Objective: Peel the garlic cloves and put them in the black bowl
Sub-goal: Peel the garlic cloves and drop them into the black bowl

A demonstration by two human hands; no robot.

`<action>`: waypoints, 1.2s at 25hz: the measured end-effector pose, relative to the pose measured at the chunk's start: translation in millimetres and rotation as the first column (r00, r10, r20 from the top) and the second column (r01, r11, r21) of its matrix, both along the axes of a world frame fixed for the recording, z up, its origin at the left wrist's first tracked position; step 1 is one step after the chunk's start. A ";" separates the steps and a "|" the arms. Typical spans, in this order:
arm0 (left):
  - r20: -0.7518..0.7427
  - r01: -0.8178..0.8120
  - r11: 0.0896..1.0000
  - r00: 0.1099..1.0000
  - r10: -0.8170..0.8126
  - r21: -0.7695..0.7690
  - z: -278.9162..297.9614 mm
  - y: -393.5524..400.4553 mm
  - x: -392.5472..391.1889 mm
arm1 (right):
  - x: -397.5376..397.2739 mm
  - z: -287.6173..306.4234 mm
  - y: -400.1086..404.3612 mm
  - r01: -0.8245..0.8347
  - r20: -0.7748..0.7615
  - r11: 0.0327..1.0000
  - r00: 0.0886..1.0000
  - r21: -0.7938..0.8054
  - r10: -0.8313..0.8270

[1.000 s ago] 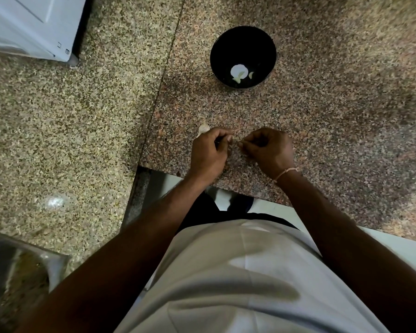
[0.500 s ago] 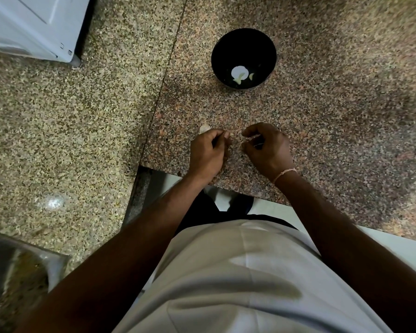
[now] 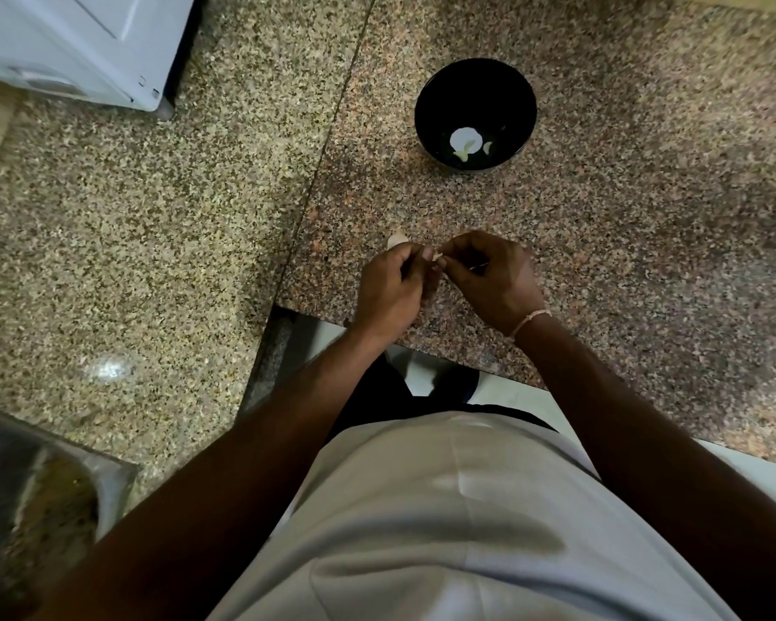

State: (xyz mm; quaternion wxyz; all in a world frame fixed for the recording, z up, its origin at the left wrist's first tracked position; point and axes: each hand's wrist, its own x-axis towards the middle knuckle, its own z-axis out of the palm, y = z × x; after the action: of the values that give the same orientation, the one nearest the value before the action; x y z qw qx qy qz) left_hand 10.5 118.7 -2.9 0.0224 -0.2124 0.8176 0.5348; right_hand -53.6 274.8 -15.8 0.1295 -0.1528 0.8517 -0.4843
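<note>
Left hand and right hand pinching small pale garlic clove, round glossy black bowl, speckled granite counter

Black bowl upright on granite holds 2 pale cloves.

Arms: both forearms are showing bare down to the wrists, with no sleeve reaching into view.
Left hand: it is wearing no ring, band or glove that can be seen.
Right hand: it is wearing nothing on the fingers that can be made out.
Wrist thread: a thin, pale pinkish string is circling the right wrist, lying snug like a tied cord.
Shirt: a light grey, plain top is covering the torso, its cloth creasing in soft folds and catching pale highlights.
Trousers: dark, nearly black cloth is showing below the shirt's hem.
</note>
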 end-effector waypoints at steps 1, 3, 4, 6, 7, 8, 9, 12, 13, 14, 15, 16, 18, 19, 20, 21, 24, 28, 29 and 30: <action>0.002 -0.019 1.000 1.000 0.019 -0.015 -1.6 -2.7 0.5 | -0.6 -1.0 -2.3 -0.001 0.002 1.000 1.000 0.010 0.001; 0.007 -0.074 0.997 0.997 0.074 0.005 -5.9 -8.6 1.5 | -2.2 -1.4 -5.4 0.009 0.001 0.999 1.000 0.049 -0.009; 0.014 -0.097 0.995 0.995 0.097 0.020 -6.9 -11.5 1.7 | -4.5 -1.4 -7.7 0.014 -0.006 0.997 1.000 0.074 -0.014; 0.028 -0.120 0.992 0.992 0.119 0.032 -7.7 -16.0 2.8 | -12.8 -3.0 -13.1 0.017 -0.012 0.991 1.000 0.131 -0.015; 0.028 -0.123 0.992 0.992 0.122 0.039 -6.9 -17.2 3.4 | -17.5 -3.5 -16.7 0.012 -0.024 0.986 1.000 0.165 -0.008; 0.022 -0.122 0.992 0.992 0.122 0.034 -5.9 -18.4 3.8 | -22.4 -3.7 -20.9 0.006 -0.040 0.981 0.999 0.196 0.002; 0.017 -0.118 0.993 0.993 0.118 0.018 -7.0 -20.0 3.8 | -27.4 -4.1 -25.4 0.002 -0.060 0.976 0.998 0.219 0.011; 0.028 -0.107 0.994 0.994 0.107 -0.002 -11.2 -25.0 2.2 | -38.9 -9.1 -37.7 -0.016 -0.129 0.954 0.990 0.299 0.057; 0.035 -0.108 0.994 0.994 0.108 0.002 -12.3 -26.6 1.3 | -41.5 -10.6 -40.7 -0.030 -0.133 0.948 0.988 0.317 0.076; 0.039 -0.103 0.995 0.994 0.103 0.004 -12.0 -27.6 0.4 | -43.2 -10.4 -43.0 -0.045 -0.123 0.944 0.988 0.327 0.090; 0.038 -0.095 0.995 0.995 0.095 0.008 -11.8 -28.0 -0.4 | -44.5 -10.4 -43.6 -0.057 -0.112 0.943 0.989 0.329 0.098; 0.037 -0.089 0.996 0.995 0.089 0.015 -10.2 -28.2 -0.5 | -44.0 -8.3 -43.0 -0.061 -0.107 0.944 0.989 0.325 0.101; 0.040 -0.083 0.996 0.996 0.082 0.017 -7.6 -28.4 0.4 | -36.4 -2.3 -38.4 -0.056 -0.110 0.957 0.990 0.285 0.091; 0.045 -0.084 0.996 0.995 0.083 0.016 -7.0 -28.2 1.2 | -30.1 1.7 -35.1 -0.062 -0.111 0.966 0.990 0.250 0.092; 0.057 -0.087 0.996 0.995 0.085 0.027 -5.8 -27.1 1.8 | -22.6 5.8 -32.1 -0.076 -0.104 0.973 0.989 0.217 0.101; 0.069 -0.085 0.995 0.994 0.081 0.050 -4.2 -24.9 2.6 | -14.6 8.5 -29.0 -0.099 -0.098 0.978 0.988 0.184 0.118; 0.105 -0.063 0.991 0.993 0.051 0.117 -2.7 -16.1 5.4 | 2.4 10.0 -18.9 -0.134 -0.083 0.983 0.986 0.123 0.145; 0.120 -0.021 0.978 0.993 -0.004 0.209 -2.1 -8.8 10.0 | 6.0 5.6 -2.1 -0.089 -0.132 0.988 0.986 0.129 0.106; 0.084 0.025 0.991 0.996 -0.036 0.133 -3.4 -7.5 11.2 | 5.4 4.3 1.6 -0.069 -0.131 0.989 0.988 0.130 0.086; 0.053 0.076 0.997 0.996 -0.077 0.012 -5.0 -5.8 12.2 | 4.0 2.8 6.6 -0.033 -0.120 0.989 0.991 0.142 0.050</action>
State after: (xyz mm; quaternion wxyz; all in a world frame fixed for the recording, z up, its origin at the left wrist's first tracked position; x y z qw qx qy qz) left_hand 22.7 112.9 -7.9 0.0658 -0.1949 0.8216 0.5317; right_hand -49.7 281.4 -13.0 0.0969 -0.1907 0.8865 -0.4103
